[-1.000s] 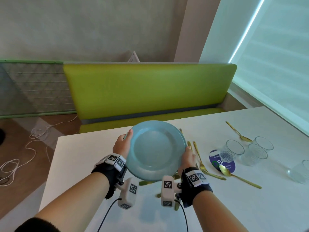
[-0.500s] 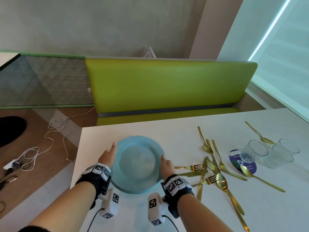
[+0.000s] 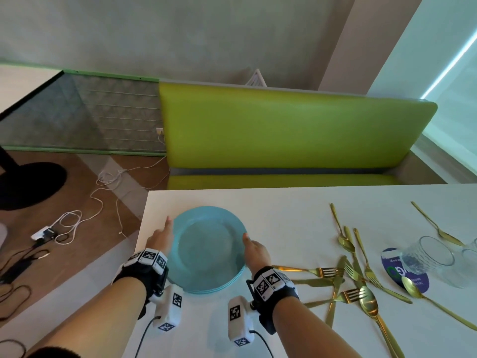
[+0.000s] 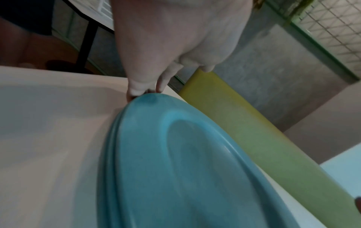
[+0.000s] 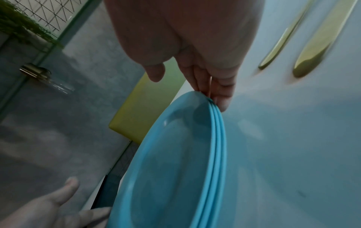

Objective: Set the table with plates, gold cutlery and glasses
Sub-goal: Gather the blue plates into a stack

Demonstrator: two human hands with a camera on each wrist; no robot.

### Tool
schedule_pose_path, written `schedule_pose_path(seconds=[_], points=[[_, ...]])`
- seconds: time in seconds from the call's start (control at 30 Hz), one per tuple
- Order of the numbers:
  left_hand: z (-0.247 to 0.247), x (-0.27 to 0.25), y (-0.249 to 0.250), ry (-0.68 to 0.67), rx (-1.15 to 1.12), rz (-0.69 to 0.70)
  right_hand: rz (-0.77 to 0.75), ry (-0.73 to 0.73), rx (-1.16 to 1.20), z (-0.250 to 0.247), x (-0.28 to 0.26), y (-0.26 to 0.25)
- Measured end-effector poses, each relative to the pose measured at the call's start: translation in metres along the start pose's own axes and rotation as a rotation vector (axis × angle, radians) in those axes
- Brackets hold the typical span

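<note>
A stack of blue plates [image 3: 209,249] lies low over the left end of the white table [image 3: 284,210], its rims layered in the right wrist view [image 5: 216,138]. My left hand [image 3: 162,233] lies along the left rim with the forefinger straight; its fingertips [image 4: 140,91] touch the rim's edge. My right hand [image 3: 254,250] holds the right rim, fingers [image 5: 215,92] down at the edge and thumb over the top. Gold forks, knives and spoons [image 3: 348,277] lie in a loose heap to the right. Clear glasses [image 3: 428,257] stand beyond them.
A single gold spoon [image 3: 436,228] lies apart at the far right, and a round blue sticker [image 3: 397,272] sits by the glasses. A green bench [image 3: 284,138] runs behind the table. Cables [image 3: 77,220] trail over the floor past the table's left edge.
Both hands have carried the plates down and to the left, from tilted above the cutlery to level at the table's left end. The left fingers have straightened.
</note>
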State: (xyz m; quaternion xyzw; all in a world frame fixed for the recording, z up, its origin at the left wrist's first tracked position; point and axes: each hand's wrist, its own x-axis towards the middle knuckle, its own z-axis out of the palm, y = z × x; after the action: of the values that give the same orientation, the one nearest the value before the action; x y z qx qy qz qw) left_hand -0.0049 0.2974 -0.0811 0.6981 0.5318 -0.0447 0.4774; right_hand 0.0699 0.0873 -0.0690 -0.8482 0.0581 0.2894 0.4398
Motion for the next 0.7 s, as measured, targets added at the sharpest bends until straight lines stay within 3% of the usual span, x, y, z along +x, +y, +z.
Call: schedule_pose_path(seconds=[0.13, 0.23, 0.33, 0.47, 0.63, 0.7], points=[[-0.012, 0.022, 0.002, 0.043, -0.354, -0.081, 0.011, -0.003, 0.209, 0.020, 0.030, 0.001], [-0.014, 0.077, -0.021, 0.015, -0.568, -0.147, 0.031, -0.013, 0.314, 0.042, 0.075, 0.012], [-0.012, 0.124, -0.036, -0.027, -0.555, -0.142, 0.008, -0.048, 0.367, 0.055, 0.097, 0.011], [-0.011, 0.143, -0.045, -0.033, -0.667, -0.211, 0.005, -0.095, 0.424, 0.062, 0.113, 0.009], [-0.022, 0.096, -0.022, -0.016, -0.688, -0.211, 0.028, -0.114, 0.470, 0.064, 0.117, 0.003], [-0.022, 0.103, -0.024, -0.022, -0.648, -0.255, 0.041, -0.118, 0.482, 0.062, 0.114, 0.000]])
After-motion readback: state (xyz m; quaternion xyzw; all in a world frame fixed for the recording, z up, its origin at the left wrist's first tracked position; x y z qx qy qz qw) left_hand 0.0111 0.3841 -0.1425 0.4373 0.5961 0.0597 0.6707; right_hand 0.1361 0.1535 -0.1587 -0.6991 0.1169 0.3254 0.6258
